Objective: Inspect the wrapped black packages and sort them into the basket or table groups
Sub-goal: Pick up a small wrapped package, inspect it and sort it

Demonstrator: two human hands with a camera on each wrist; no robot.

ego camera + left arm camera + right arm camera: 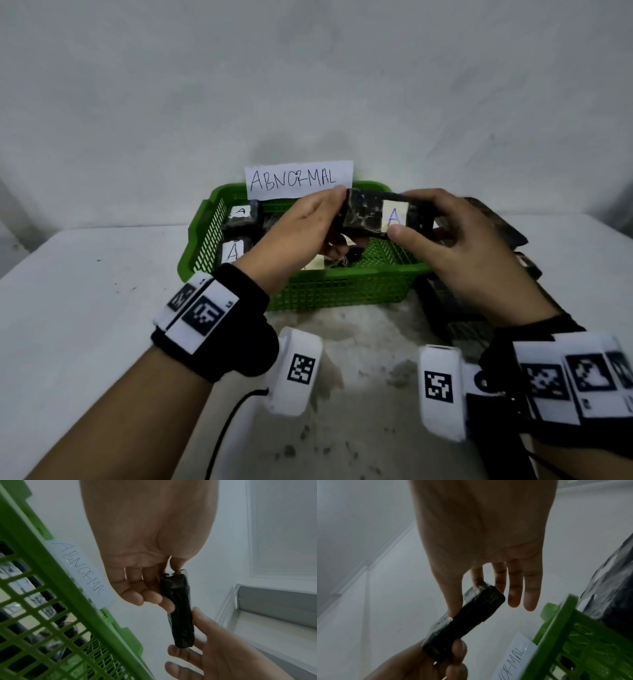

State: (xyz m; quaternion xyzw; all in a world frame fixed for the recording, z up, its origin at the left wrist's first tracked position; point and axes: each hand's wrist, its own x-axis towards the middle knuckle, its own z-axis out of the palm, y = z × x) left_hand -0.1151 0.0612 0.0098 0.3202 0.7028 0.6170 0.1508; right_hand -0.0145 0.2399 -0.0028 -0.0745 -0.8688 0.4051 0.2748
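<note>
Both hands hold one wrapped black package above the green basket; a white sticker marked "A" faces me. My left hand pinches its left end, and my right hand grips its right end with the thumb under the sticker. The left wrist view shows the package edge-on between the fingers of both hands. In the right wrist view the package is held by thumb and forefinger. Other black packages labelled "A" lie inside the basket.
A paper sign reading "ABNORMAL" stands at the basket's far rim. More black packages are piled on the white table to the right of the basket. A wall rises close behind.
</note>
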